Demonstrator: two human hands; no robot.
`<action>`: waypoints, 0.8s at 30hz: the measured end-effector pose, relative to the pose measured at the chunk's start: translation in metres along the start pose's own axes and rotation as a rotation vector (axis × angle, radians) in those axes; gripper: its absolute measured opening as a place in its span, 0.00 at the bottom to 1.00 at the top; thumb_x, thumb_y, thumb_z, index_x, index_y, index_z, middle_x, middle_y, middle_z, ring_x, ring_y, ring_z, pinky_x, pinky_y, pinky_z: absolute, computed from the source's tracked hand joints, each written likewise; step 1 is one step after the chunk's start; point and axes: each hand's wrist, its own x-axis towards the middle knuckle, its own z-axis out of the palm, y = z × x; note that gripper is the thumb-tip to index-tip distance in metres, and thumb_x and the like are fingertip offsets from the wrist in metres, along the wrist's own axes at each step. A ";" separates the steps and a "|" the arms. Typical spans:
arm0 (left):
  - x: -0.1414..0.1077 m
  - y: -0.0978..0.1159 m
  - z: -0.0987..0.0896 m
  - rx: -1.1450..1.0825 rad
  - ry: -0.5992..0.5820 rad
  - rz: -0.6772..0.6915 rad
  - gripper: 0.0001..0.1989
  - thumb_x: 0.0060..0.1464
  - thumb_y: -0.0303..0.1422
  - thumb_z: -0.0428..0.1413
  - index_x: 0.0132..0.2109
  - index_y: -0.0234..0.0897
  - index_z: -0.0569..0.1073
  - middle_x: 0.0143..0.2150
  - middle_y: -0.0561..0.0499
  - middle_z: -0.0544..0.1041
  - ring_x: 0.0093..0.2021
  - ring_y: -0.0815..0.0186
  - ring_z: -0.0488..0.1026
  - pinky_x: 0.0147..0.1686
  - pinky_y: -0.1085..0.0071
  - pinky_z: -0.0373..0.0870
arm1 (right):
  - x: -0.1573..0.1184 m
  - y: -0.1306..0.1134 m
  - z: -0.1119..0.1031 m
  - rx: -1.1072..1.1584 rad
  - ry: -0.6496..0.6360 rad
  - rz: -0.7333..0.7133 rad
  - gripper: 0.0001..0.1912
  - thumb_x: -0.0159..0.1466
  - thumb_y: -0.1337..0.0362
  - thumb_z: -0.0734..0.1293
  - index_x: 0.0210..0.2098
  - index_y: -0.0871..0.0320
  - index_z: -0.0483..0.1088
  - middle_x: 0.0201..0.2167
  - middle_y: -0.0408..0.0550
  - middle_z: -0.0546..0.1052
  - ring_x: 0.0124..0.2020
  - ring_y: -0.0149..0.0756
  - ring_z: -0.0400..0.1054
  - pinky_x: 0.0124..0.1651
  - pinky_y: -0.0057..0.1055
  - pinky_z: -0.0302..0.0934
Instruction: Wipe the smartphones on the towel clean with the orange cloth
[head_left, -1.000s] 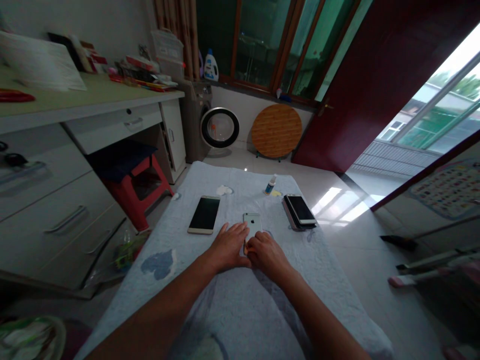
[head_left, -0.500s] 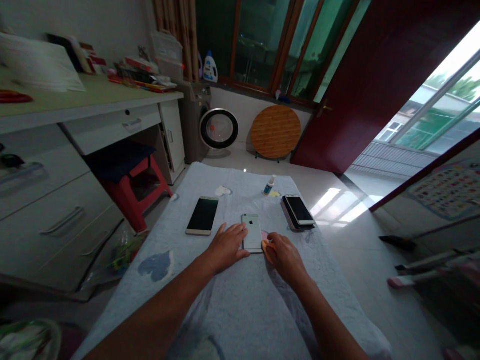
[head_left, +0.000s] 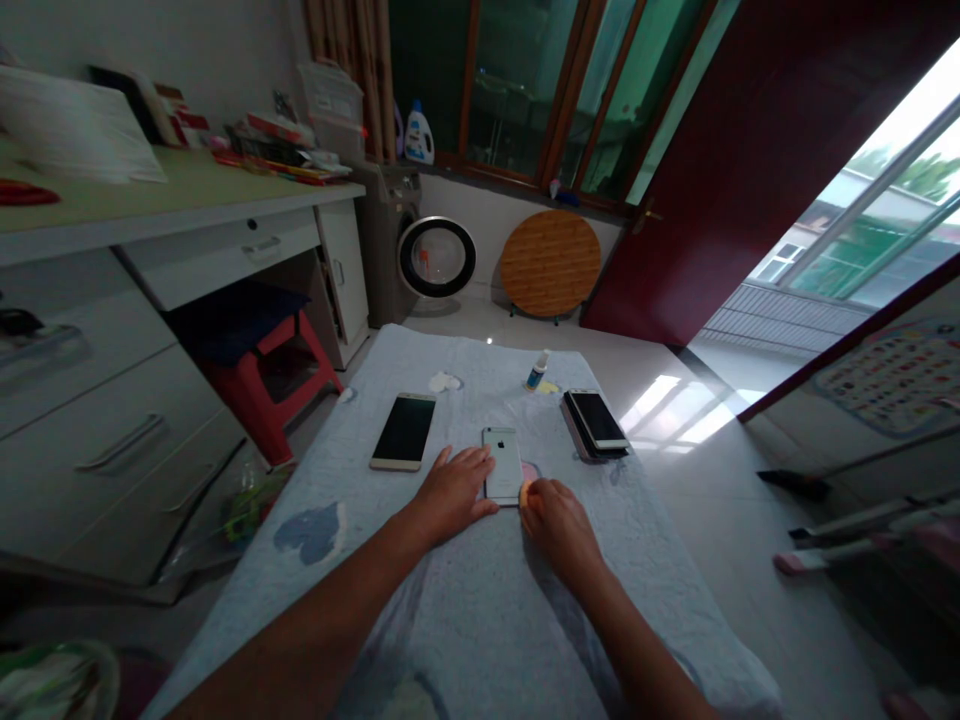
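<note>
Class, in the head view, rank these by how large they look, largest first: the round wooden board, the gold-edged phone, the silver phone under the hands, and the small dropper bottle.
1. round wooden board, though it stands farthest away
2. gold-edged phone
3. silver phone, partly covered by the left hand, so unsure against the gold one
4. dropper bottle

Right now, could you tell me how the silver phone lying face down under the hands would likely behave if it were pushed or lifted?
The silver phone looks like a thin, rigid slab, so it should stay stiff when lifted. Lying flat on the soft cloth, it will probably drag rather than glide, and cannot roll or tip. Its smooth back may be slippery; the left hand steadies one edge, the right hand is beside it.
</note>
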 end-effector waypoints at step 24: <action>0.000 0.000 -0.003 -0.021 -0.006 0.006 0.28 0.55 0.40 0.58 0.62 0.43 0.62 0.68 0.42 0.59 0.67 0.52 0.55 0.65 0.45 0.46 | 0.092 -0.004 0.013 -0.119 0.018 0.080 0.14 0.67 0.67 0.58 0.43 0.63 0.73 0.38 0.56 0.79 0.41 0.38 0.72 0.41 0.28 0.57</action>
